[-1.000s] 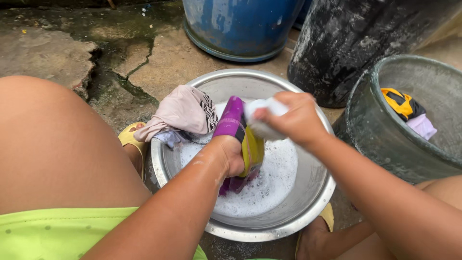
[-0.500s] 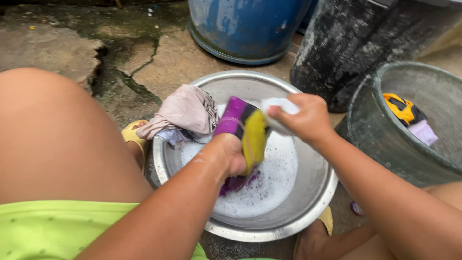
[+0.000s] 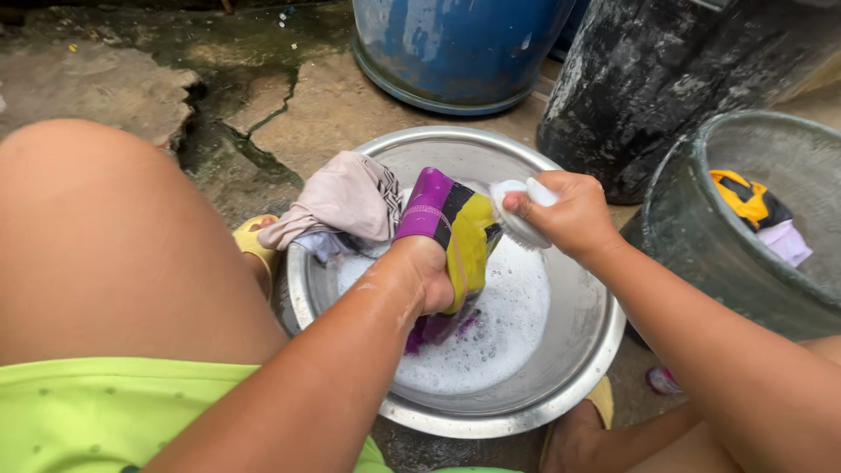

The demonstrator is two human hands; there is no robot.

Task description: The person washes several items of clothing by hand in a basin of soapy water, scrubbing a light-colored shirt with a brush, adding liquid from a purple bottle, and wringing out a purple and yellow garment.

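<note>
Nearest is a lime-green cloth (image 3: pixel 131 412) across the lap, with a bare knee (image 3: pixel 114 236) rising on the left. Both forearms reach out from here over a round metal basin (image 3: pixel 561 385) that sits on the ground and holds white soapy water (image 3: pixel 499 333).

The left hand (image 3: pixel 431 273) is curled tight around a purple, black and yellow garment (image 3: pixel 460 229), bunching it up above the suds; the lower purple end trails down into the foam. The right hand (image 3: pixel 569 215) is closed around a white scrubbing brush (image 3: pixel 519 215), and the brush seems to press against the right side of the garment, though the exact contact is hard to make out.

A pale pink cloth (image 3: pixel 342 201) hangs over the far left rim of the basin, and a yellow sandal (image 3: pixel 252 243) shows just outside that rim.

To the right stands a grey-green bucket (image 3: pixel 701 254) with a yellow and black cloth (image 3: pixel 743 197) and a lilac cloth (image 3: pixel 786 243) inside. Farther back are a black barrel (image 3: pixel 657 79) on the right and a blue barrel (image 3: pixel 455 48) beside it, both on cracked, wet concrete ground (image 3: pixel 131 96).
</note>
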